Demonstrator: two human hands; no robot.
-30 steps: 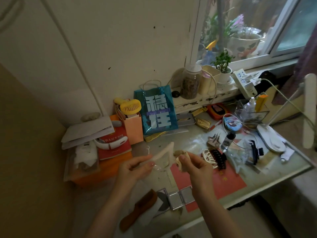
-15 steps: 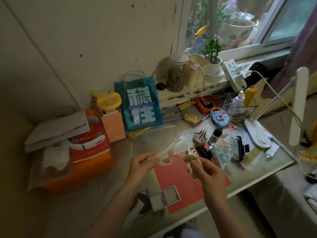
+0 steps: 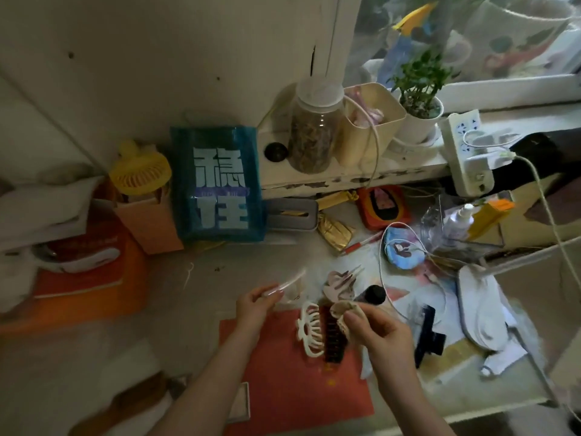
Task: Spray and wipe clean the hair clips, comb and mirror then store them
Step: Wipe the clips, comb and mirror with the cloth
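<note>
While our left hand (image 3: 256, 305) pinches a pale translucent plastic hair clip (image 3: 287, 284) above the desk, our right hand (image 3: 377, 333) grips a crumpled beige cloth (image 3: 347, 311). Wiping seems underway; next we should bring cloth to clip. Both forearms angle inward, hands apart.

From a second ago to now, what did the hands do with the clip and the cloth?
The hands drew apart: the left hand carried the clear hair clip off to the left, and the right hand took the wiping cloth right, over the white claw clip and dark claw clip. Neither grip let go. Those two clips, the small spray bottle and the blue bag stayed put.
</note>
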